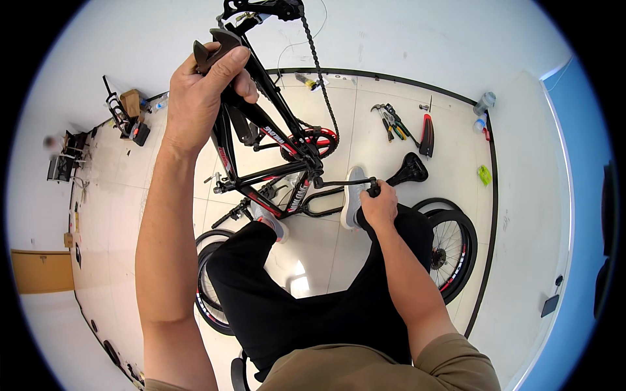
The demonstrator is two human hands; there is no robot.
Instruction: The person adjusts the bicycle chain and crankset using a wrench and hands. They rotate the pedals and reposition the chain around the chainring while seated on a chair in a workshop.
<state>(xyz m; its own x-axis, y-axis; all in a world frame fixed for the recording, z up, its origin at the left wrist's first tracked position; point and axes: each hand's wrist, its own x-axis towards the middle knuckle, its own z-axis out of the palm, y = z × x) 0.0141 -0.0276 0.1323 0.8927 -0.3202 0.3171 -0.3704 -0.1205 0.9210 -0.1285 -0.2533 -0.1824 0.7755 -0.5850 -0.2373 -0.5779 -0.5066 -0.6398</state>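
Observation:
A black bicycle frame [261, 173] with red and white markings leans in front of me, without wheels. High at the left, my left hand [195, 104] is closed around a dark wrench [220, 49], its open jaw sticking out above the thumb. The wrench handle is hidden by the palm, close to the frame tubes. My right hand [380, 207] grips the outer end of the crank arm [342, 184], near a small dark part that the fingers partly cover. The red and black chainring [324, 144] carries a chain [315, 55] running up to the rear derailleur [270, 8].
A saddle [409, 169] lies beyond my right hand. Pliers and a hammer [391, 122] sit near a red and black mudguard [426, 137]. Wheels rest by my right leg [462, 251] and left leg [210, 306]. A fork [117, 104] stands far left.

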